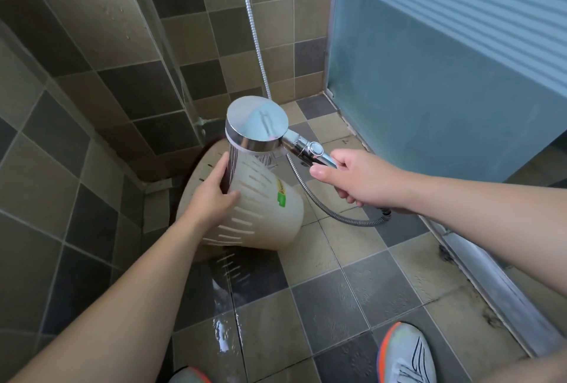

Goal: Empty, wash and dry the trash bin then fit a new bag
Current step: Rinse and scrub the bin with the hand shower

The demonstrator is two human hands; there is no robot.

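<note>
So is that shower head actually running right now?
On. Streaks of water fall from the shower head onto the tipped trash bin, and a wet trail shines on the floor tiles.

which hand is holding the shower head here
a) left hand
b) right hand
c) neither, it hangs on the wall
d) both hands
b: the right hand grips the handle of the shower head, while the left hand holds the side of the tilted cream trash bin under the water.
</note>
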